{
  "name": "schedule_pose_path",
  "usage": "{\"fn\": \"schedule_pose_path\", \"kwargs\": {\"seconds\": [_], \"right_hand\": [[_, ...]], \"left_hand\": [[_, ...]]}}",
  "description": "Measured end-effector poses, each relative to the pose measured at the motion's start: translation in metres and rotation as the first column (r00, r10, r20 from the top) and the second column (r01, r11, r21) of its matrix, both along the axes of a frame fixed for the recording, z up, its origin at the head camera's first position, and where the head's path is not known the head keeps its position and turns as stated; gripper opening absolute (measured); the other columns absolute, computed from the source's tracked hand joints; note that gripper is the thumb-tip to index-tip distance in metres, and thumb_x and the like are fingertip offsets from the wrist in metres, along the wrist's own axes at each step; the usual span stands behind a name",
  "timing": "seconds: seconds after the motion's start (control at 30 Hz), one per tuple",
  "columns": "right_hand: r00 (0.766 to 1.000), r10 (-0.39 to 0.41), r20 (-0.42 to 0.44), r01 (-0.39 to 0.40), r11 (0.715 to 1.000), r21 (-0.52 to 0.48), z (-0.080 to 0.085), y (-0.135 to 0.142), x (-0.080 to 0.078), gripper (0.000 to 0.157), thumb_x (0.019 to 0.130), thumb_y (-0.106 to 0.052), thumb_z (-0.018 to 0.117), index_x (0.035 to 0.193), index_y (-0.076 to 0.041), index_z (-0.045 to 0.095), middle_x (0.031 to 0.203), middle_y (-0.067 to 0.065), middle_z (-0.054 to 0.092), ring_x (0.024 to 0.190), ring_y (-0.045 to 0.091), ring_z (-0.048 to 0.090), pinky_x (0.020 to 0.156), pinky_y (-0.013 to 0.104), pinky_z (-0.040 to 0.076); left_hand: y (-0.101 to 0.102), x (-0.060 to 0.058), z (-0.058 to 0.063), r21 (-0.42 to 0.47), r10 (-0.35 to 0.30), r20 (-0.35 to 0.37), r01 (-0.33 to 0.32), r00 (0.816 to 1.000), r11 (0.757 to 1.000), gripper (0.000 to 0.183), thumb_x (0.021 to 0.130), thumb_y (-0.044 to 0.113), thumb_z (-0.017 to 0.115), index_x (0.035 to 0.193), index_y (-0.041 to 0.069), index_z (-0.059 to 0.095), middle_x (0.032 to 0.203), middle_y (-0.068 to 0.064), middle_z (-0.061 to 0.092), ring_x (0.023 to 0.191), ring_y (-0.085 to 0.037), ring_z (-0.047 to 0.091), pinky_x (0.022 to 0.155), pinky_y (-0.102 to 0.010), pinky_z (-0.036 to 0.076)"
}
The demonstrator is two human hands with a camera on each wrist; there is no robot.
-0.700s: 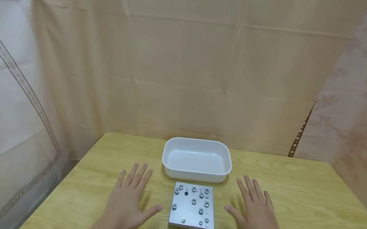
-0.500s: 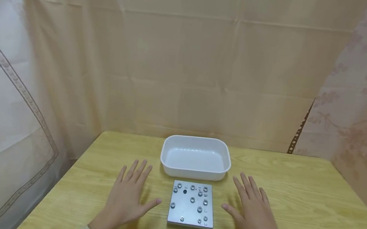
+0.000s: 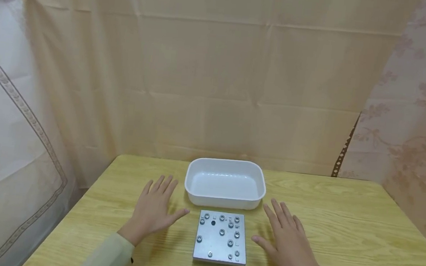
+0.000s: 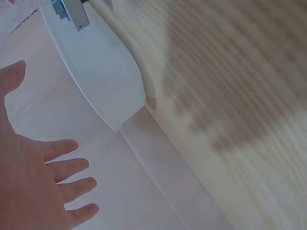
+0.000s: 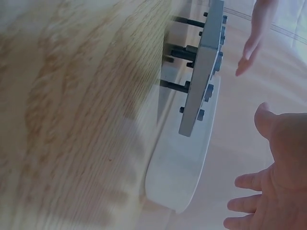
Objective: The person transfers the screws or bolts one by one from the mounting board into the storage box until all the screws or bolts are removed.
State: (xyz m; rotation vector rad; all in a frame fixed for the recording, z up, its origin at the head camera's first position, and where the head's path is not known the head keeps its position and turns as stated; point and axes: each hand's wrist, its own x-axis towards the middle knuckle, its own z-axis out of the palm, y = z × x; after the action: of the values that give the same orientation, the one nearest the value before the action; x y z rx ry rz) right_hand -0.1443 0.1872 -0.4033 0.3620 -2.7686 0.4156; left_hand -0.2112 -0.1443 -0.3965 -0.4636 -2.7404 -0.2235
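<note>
A silver metal plate (image 3: 219, 247) with several socket-head bolts in its top lies near the middle of the wooden table. In the right wrist view the plate (image 5: 198, 86) stands raised off the tabletop, with dark bolt shanks below it. Behind it is a white plastic tub (image 3: 223, 202) with nothing visible inside. My left hand (image 3: 153, 210) hovers left of the plate, fingers spread and straight, holding nothing. To the right of the plate hovers my right hand (image 3: 287, 243), its fingers also extended and its palm bare. Neither hand touches the plate or the tub.
The yellow wood-grain table (image 3: 342, 231) ends at a back edge just behind the tub. A beige cloth curtain (image 3: 202, 85) hangs beyond it. Pale cloth (image 3: 5, 130) closes off the left side and a floral one (image 3: 421, 127) the right.
My left hand has moved slightly forward, and more of its sleeve shows. The right hand has shifted a little toward the plate. Plate and tub stay in place as the head view shifts slightly.
</note>
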Motion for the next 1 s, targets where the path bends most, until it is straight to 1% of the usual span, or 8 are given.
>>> {"fn": "schedule_pose_path", "kwargs": {"seconds": [0.27, 0.33, 0.47, 0.57, 0.63, 0.8, 0.87, 1.0], "right_hand": [[1.0, 0.02, -0.012, -0.02, 1.0, -0.012, 0.001, -0.006, 0.0, 0.079, 0.084, -0.052, 0.065, 0.147, -0.011, 0.038, 0.156, 0.016, 0.032, 0.142, 0.043, 0.03, 0.11, 0.067, 0.029], [1.0, 0.022, -0.007, -0.022, 1.0, -0.013, 0.001, -0.007, 0.0, 0.079, 0.084, -0.052, 0.065, 0.147, -0.012, 0.038, 0.156, 0.015, 0.032, 0.142, 0.042, 0.03, 0.11, 0.067, 0.028], [1.0, 0.03, 0.0, -0.03, 1.0, -0.009, 0.0, -0.008, -0.001, 0.078, 0.084, -0.05, 0.066, 0.146, -0.011, 0.039, 0.156, 0.015, 0.032, 0.143, 0.041, 0.03, 0.111, 0.066, 0.028], [0.999, 0.049, 0.006, -0.049, 0.999, -0.023, -0.001, -0.009, -0.002, 0.077, 0.083, -0.047, 0.067, 0.146, -0.01, 0.04, 0.155, 0.014, 0.034, 0.142, 0.04, 0.031, 0.111, 0.064, 0.031], [0.996, 0.086, -0.005, -0.086, 0.995, -0.047, -0.001, -0.009, -0.004, 0.074, 0.083, -0.044, 0.069, 0.144, -0.01, 0.042, 0.153, 0.015, 0.037, 0.14, 0.04, 0.035, 0.109, 0.062, 0.035], [0.982, 0.187, -0.016, -0.188, 0.977, -0.098, -0.005, -0.008, -0.011, 0.068, 0.083, -0.038, 0.071, 0.141, -0.012, 0.046, 0.148, 0.013, 0.044, 0.134, 0.036, 0.046, 0.107, 0.055, 0.042], [0.978, 0.207, -0.009, -0.207, 0.973, -0.102, -0.006, -0.007, -0.014, 0.067, 0.083, -0.038, 0.071, 0.141, -0.014, 0.046, 0.148, 0.012, 0.045, 0.134, 0.033, 0.047, 0.108, 0.052, 0.043], [0.97, 0.244, -0.011, -0.244, 0.964, -0.106, -0.008, -0.007, -0.018, 0.065, 0.084, -0.036, 0.071, 0.14, -0.014, 0.048, 0.145, 0.012, 0.049, 0.132, 0.032, 0.049, 0.107, 0.05, 0.043]], "left_hand": [[0.005, -0.025, 0.002, 0.026, -0.01, 0.056, 0.009, 0.998, 1.0, 0.082, 0.082, 0.062, 0.057, 0.138, 0.004, 0.047, 0.146, -0.02, 0.046, 0.136, -0.041, 0.041, 0.111, -0.06, 0.033], [0.008, -0.03, 0.003, 0.049, -0.016, 0.078, 0.012, 0.997, 0.999, 0.082, 0.082, 0.062, 0.057, 0.139, 0.003, 0.047, 0.145, -0.021, 0.046, 0.135, -0.041, 0.043, 0.111, -0.059, 0.034], [0.013, -0.037, 0.005, 0.129, -0.026, 0.157, 0.006, 0.987, 0.992, 0.084, 0.083, 0.058, 0.059, 0.142, 0.001, 0.042, 0.145, -0.022, 0.046, 0.134, -0.041, 0.044, 0.11, -0.058, 0.037], [0.016, -0.042, 0.004, 0.203, -0.047, 0.206, 0.005, 0.977, 0.979, 0.084, 0.083, 0.053, 0.064, 0.142, -0.002, 0.04, 0.143, -0.024, 0.048, 0.132, -0.041, 0.046, 0.107, -0.058, 0.041], [0.017, -0.046, 0.003, 0.249, -0.063, 0.236, 0.002, 0.97, 0.968, 0.084, 0.083, 0.05, 0.067, 0.141, -0.003, 0.04, 0.142, -0.025, 0.048, 0.131, -0.041, 0.047, 0.106, -0.057, 0.042], [0.018, -0.057, -0.001, 0.378, -0.096, 0.325, -0.036, 0.941, 0.925, 0.081, 0.082, 0.045, 0.07, 0.142, -0.001, 0.041, 0.143, -0.022, 0.048, 0.133, -0.039, 0.046, 0.108, -0.057, 0.041], [0.018, -0.061, -0.002, 0.415, -0.11, 0.338, -0.044, 0.935, 0.909, 0.08, 0.081, 0.043, 0.071, 0.142, 0.0, 0.041, 0.143, -0.02, 0.049, 0.13, -0.038, 0.048, 0.106, -0.056, 0.043], [0.019, -0.067, -0.004, 0.448, -0.131, 0.335, -0.035, 0.933, 0.893, 0.078, 0.08, 0.037, 0.074, 0.14, -0.001, 0.042, 0.14, -0.02, 0.052, 0.122, -0.037, 0.054, 0.098, -0.053, 0.05]]}}
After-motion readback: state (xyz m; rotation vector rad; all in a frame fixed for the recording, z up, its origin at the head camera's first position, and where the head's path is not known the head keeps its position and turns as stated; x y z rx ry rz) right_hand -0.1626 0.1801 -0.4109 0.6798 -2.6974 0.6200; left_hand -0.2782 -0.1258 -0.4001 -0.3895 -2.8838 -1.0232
